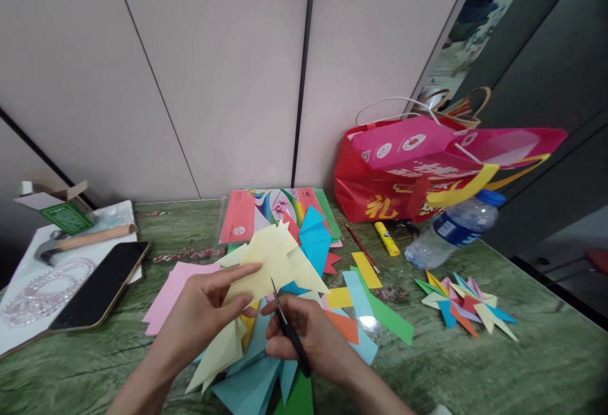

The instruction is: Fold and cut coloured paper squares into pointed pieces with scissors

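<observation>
Scissors (pixel 295 342) fill the right grip (pixel 313 332), cream paper (pixel 268 255) the left grip (pixel 211 301); a red bag (pixel 358 180) holds pink packaging (pixel 434 139).

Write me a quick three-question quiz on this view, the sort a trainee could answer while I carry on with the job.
1. Open question: what does the right hand hold?
2. True or false: in the picture, the phone lies to the right of the bottle.
3. Fill in the blank: the left hand holds a piece of ____ paper.

Key:
1. Scissors.
2. False: the phone lies on the left side of the picture, near the hammer, and the bottle is on the right side.
3. Pale yellow.
</observation>
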### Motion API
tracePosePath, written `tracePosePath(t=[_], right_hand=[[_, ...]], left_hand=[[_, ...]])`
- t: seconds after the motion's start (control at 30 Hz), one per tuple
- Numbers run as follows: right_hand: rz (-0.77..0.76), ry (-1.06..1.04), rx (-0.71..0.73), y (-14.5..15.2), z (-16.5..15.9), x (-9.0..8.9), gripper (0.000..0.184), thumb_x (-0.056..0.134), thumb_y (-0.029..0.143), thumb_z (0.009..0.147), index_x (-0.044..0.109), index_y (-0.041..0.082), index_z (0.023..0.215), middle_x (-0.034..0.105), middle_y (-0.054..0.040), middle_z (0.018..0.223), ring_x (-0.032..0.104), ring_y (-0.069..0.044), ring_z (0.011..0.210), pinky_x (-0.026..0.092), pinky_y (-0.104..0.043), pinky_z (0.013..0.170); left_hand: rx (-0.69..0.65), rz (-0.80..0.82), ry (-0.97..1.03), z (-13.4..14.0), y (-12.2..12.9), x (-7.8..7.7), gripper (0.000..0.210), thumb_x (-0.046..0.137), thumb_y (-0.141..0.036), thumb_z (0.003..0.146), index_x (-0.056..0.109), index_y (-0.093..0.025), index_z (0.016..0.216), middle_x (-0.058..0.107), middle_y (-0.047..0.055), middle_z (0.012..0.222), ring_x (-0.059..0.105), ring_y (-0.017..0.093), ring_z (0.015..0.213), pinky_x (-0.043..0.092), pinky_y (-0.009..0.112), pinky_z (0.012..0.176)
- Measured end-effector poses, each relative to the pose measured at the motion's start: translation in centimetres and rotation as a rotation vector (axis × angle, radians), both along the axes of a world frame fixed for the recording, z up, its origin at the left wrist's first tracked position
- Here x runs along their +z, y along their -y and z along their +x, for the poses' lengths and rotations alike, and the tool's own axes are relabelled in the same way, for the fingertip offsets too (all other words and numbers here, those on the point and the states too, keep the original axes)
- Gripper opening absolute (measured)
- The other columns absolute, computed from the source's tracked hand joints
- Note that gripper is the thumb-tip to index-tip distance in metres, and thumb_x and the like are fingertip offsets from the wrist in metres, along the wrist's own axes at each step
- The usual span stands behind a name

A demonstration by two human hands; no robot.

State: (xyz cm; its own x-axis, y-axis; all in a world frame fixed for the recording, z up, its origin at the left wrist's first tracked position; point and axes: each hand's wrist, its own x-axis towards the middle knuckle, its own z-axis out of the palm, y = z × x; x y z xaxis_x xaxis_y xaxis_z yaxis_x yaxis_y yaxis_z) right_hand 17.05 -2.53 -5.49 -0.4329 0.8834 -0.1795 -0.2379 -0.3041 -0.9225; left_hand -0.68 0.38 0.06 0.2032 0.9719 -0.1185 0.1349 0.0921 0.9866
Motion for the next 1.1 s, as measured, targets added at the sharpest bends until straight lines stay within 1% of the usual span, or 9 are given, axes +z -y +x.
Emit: tracePosePath(t=[0.1,0.27,0.33,0.53,0.73,0.83,0.93,1.03,1.1], right_hand=[[0.021,0.014,-0.005,-0.01,-0.01,-0.28,0.056,0.087,0.034,0.044,0.060,0.013,0.088,0.056,0.0042,0.065,0.048,-0.009,0.058,0.036,-0.022,0.057],[0.043,0.017,-0.015,-0.02,0.02,-0.59,0.053,0.086,0.038,0.045,0.060,0.014,0.085,0.053,0.0051,0.063,0.044,-0.008,0.056,0.032,-0.021,0.053],[0.053,0.017,-0.010,-0.04,0.03,-0.60,0.053,0.086,0.040,0.045,0.060,0.015,0.084,0.052,0.0054,0.061,0.042,-0.008,0.055,0.031,-0.021,0.052],[0.080,0.044,-0.004,-0.10,-0.02,-0.63,0.052,0.083,0.045,0.047,0.059,0.016,0.082,0.050,0.0062,0.058,0.041,-0.008,0.053,0.029,-0.021,0.049],[0.098,0.044,-0.019,-0.10,-0.14,-0.76,0.046,0.082,0.042,0.051,0.059,0.015,0.080,0.044,0.0087,0.051,0.035,-0.005,0.047,0.026,-0.020,0.045],[0.095,0.061,-0.017,-0.13,-0.16,-0.85,0.046,0.081,0.043,0.053,0.058,0.014,0.080,0.045,0.0085,0.050,0.036,-0.005,0.046,0.026,-0.020,0.044],[0.113,0.088,-0.012,-0.15,-0.12,-0.92,0.046,0.079,0.046,0.054,0.058,0.014,0.079,0.045,0.0081,0.049,0.037,-0.006,0.045,0.027,-0.020,0.043],[0.119,0.127,-0.021,-0.14,-0.07,-0.97,0.045,0.076,0.048,0.057,0.058,0.014,0.080,0.045,0.0082,0.048,0.038,-0.005,0.043,0.027,-0.019,0.042],[0.120,0.139,-0.026,-0.15,-0.06,-1.03,0.045,0.076,0.049,0.058,0.058,0.014,0.081,0.046,0.0078,0.049,0.038,-0.005,0.042,0.028,-0.019,0.041]], left_hand=[[0.004,0.000,0.002,0.08,-0.04,0.06,0.039,0.074,-0.018,0.059,0.072,-0.022,0.098,0.067,0.006,0.114,0.069,0.015,0.060,0.057,0.022,0.058],[0.000,0.004,-0.010,0.27,-0.03,0.33,0.041,0.073,-0.018,0.060,0.071,-0.020,0.101,0.072,0.006,0.103,0.069,0.016,0.057,0.057,0.024,0.058],[-0.003,0.018,-0.022,0.26,0.02,0.39,0.041,0.073,-0.018,0.061,0.071,-0.020,0.102,0.072,0.006,0.102,0.069,0.015,0.058,0.056,0.023,0.058],[-0.007,0.028,-0.039,0.12,0.13,0.39,0.039,0.072,-0.018,0.062,0.071,-0.020,0.102,0.067,0.007,0.113,0.068,0.013,0.053,0.055,0.023,0.058],[-0.040,0.023,-0.027,-0.18,-0.03,0.04,0.041,0.072,-0.019,0.066,0.068,-0.020,0.106,0.065,0.007,0.117,0.069,0.013,0.058,0.055,0.022,0.060],[-0.054,0.032,-0.040,-0.34,-0.06,-0.22,0.041,0.071,-0.019,0.068,0.067,-0.021,0.108,0.069,0.006,0.110,0.069,0.013,0.058,0.055,0.022,0.063],[-0.051,0.039,-0.050,-0.36,-0.06,-0.32,0.041,0.071,-0.021,0.067,0.068,-0.021,0.108,0.073,0.006,0.101,0.069,0.015,0.058,0.055,0.025,0.063],[-0.041,0.048,-0.060,-0.29,0.00,-0.22,0.042,0.072,-0.022,0.066,0.068,-0.021,0.108,0.073,0.005,0.098,0.069,0.016,0.057,0.056,0.028,0.065],[-0.041,0.056,-0.066,-0.23,0.04,-0.09,0.042,0.071,-0.022,0.066,0.068,-0.021,0.108,0.075,0.004,0.089,0.069,0.017,0.058,0.056,0.029,0.068]])
